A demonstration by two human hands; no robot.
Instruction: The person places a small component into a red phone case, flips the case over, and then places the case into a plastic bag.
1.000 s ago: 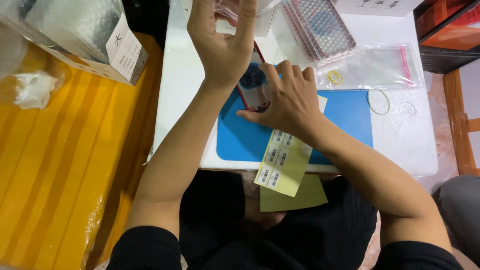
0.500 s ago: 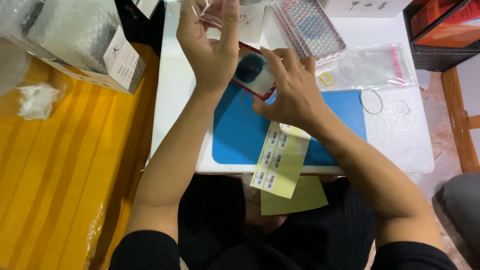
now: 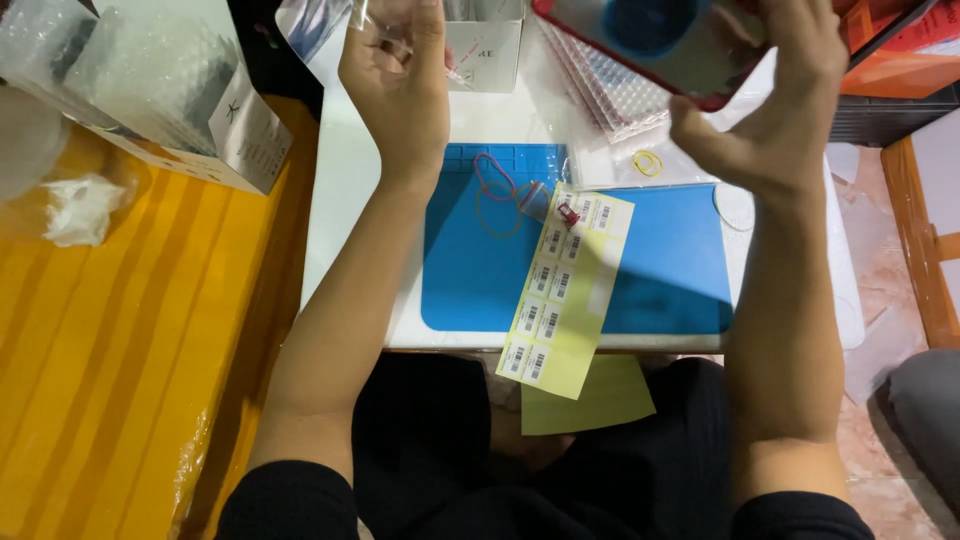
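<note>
Right hand (image 3: 775, 95) at 1 o'clock grips red-framed phone (image 3: 660, 45); left hand (image 3: 395, 75) at 11 pinches clear plastic bag (image 3: 330, 20); yellow label sheet (image 3: 565, 290) on blue mat (image 3: 670, 270) below

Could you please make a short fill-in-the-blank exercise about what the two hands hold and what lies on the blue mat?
1. The right hand holds up a phone with a ____ edge.
2. The left hand pinches a clear plastic ____.
3. A yellow sheet of labels lies partly on the ____ mat.
4. Near the sheet's top end, a ____ rubber band lies on the mat.

Missing words: red; film; blue; red
</note>
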